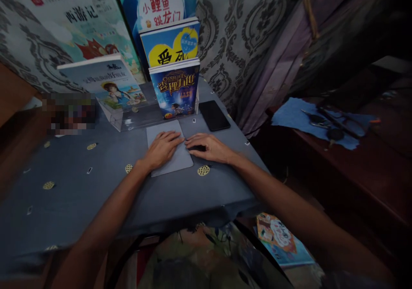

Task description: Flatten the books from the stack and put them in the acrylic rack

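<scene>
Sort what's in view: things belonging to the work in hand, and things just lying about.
In hand:
- grey sheet, with the left hand flat on it and the right hand at its right edge

Lying about:
- black phone-like slab
- dark blue book, standing
- blue cloth, small items on it

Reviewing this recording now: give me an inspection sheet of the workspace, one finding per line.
Surface: dark gray tablecloth with a pineapple print.
Job's things: thin gray sheet with rounded corners, lying flat.
Clutter: black smartphone to the right; behind, upright books including 查理九世 and 西游记.
Hands: left hand rests palm down on the sheet; right hand has its fingertips at the right edge, grip unclear.
Cables: nothing seen that clearly reads as one.
Surroundings: purple curtain; blue cloth under small dark items on a dark red surface.
</scene>
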